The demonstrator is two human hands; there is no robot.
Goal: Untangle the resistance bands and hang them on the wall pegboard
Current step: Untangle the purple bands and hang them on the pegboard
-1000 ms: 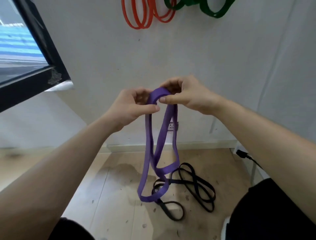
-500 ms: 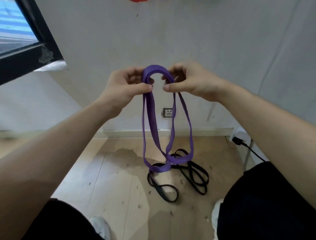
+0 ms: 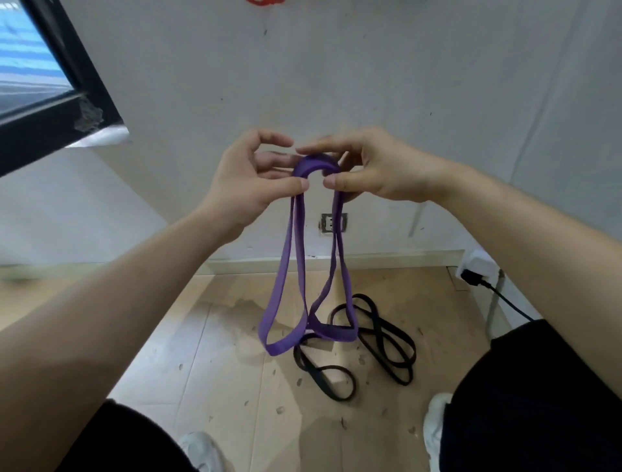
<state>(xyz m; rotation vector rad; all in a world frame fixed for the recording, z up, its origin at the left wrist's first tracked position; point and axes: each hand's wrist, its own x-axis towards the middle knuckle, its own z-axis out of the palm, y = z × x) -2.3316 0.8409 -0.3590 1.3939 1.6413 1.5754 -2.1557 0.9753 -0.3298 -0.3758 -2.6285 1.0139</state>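
While the purple band [image 3: 304, 269] hung doubled from its top bend, pinched by left hand [image 3: 250, 180] and right hand [image 3: 373, 171], it looked light, floppy and grippy — best held at that bend — black band [image 3: 363, 347] lay on the floor [image 3: 218, 370].

A red band [image 3: 266, 1] is cut off by the top edge; window [image 3: 30, 67] view blurred.
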